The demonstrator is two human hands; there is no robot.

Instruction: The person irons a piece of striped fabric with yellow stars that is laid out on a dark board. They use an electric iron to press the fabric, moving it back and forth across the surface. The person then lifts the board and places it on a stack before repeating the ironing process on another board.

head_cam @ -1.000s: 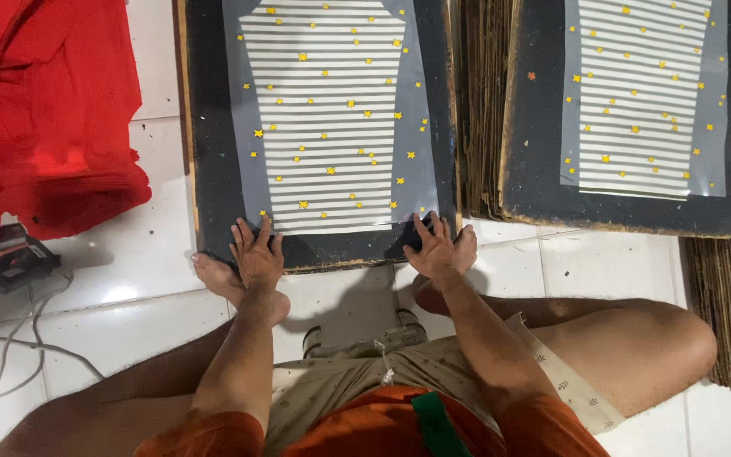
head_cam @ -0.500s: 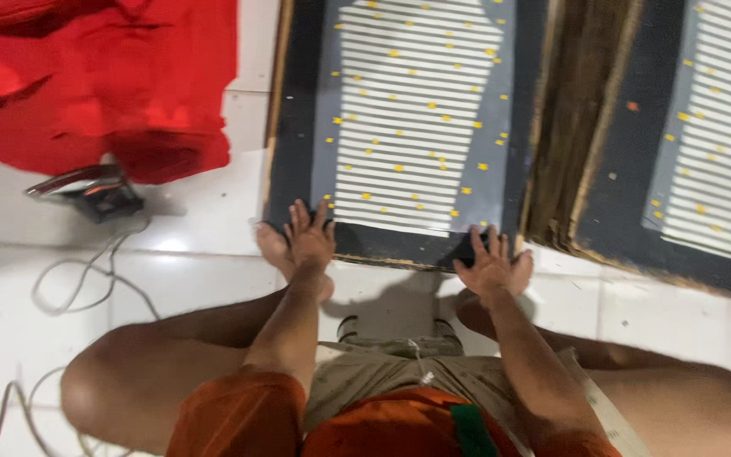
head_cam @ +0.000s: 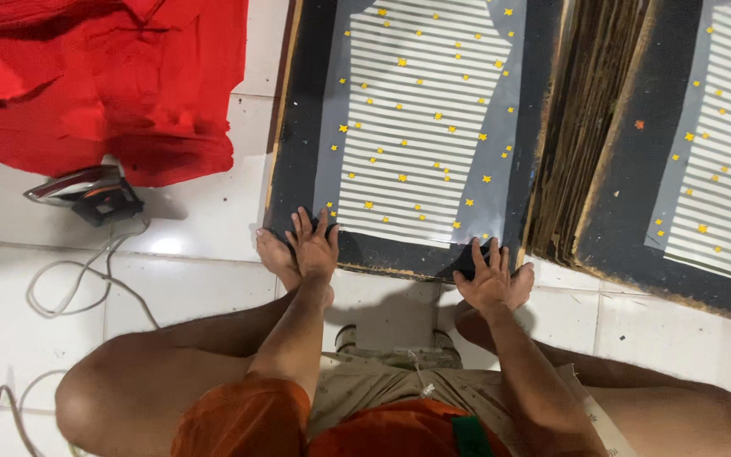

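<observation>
Nearest me are my bent bare knees and my orange shirt, above the white tiled floor (head_cam: 196, 288) I am sitting on. My left hand (head_cam: 313, 247) lies flat, fingers spread, on the near left corner of the dark, flat rectangular board (head_cam: 302, 152), with my foot just beneath it at the board's edge. My right hand (head_cam: 488, 278) is spread the same way on the near right corner. Neither hand is closed around anything; both press palm-down with fingers extended, touching the board's near rim.

The board lies on the floor directly ahead of me, and a thin grey translucent sheet printed with white stripes and small yellow stars (head_cam: 420, 127) lies flat on its top. I judge the board stiff and fairly light, with rough, crumbling edges, so the two near corners are the natural places to hold it. The sheet looks flimsy and slick, likely to slide or crease if I drag it.

To the right stands a thick stack of similar brown-edged boards (head_cam: 577, 135), and beyond it another dark board with a matching sheet (head_cam: 704, 152). Farther left are a small electric iron with its grey cord (head_cam: 86, 193) and a heap of red cloth (head_cam: 103, 76).
</observation>
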